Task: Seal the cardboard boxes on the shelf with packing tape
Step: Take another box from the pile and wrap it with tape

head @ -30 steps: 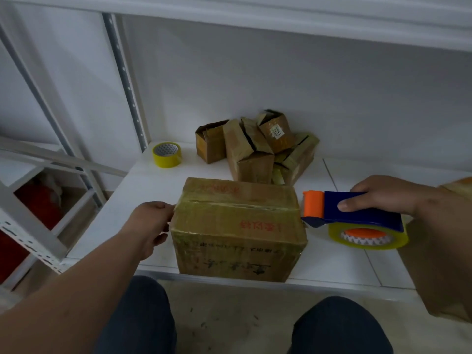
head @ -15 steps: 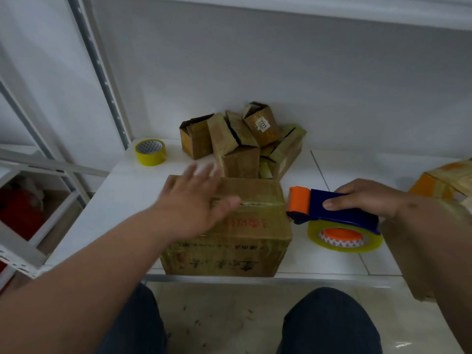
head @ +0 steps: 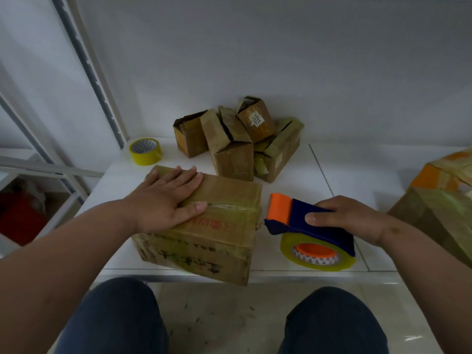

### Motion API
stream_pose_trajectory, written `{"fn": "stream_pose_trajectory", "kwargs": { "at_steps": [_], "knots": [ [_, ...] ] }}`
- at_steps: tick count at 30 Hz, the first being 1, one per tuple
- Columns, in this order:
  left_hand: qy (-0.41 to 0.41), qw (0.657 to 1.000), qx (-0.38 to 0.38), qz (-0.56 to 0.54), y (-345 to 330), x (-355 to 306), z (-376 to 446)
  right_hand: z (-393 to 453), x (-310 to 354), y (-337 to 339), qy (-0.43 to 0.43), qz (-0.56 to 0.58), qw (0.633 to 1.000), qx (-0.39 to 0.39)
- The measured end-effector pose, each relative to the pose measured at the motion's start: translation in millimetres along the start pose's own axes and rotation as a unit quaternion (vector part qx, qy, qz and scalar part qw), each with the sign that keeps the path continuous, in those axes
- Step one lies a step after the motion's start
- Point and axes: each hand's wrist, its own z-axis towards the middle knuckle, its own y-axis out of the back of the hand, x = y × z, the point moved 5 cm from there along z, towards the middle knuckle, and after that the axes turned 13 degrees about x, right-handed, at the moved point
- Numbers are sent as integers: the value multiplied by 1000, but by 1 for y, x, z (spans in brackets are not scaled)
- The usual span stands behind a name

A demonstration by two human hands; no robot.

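Observation:
A brown cardboard box (head: 217,226) with red print and glossy tape along its top seam sits at the front edge of the white shelf (head: 332,175). My left hand (head: 168,198) presses flat on the left half of the box's top, fingers straight. Just right of the box, my right hand (head: 344,218) grips a blue tape dispenser (head: 306,226) with an orange roller and a yellowish tape roll; its orange end almost touches the box's right edge.
A heap of small opened cardboard boxes (head: 240,141) lies at the back of the shelf. A spare yellow tape roll (head: 145,150) stands at the back left beside a metal upright (head: 86,62). A taped box (head: 439,200) sits at the right. My knees are below the shelf edge.
My left hand left the box's left side, swung up and now lies flat on its top. The box's near end has slid slightly off the shelf edge. The dispenser stays by its right end.

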Motion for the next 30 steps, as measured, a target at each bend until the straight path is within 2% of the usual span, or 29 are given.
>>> {"fn": "stream_pose_trajectory", "kwargs": {
  "at_steps": [5,19,24,30],
  "knots": [
    [0,1000,-6,-8,0,2,1,-5,-9,1,24,0,1000,10],
    [-6,1000,-15,-21,-2,3,1,-24,-13,19,7,-44,999,9],
    [-2,1000,-24,-12,-1,3,3,-27,-16,12,-41,-55,997,20],
    [3,999,-33,-8,-2,1,1,8,20,2,-105,-162,980,37]
  ]
}}
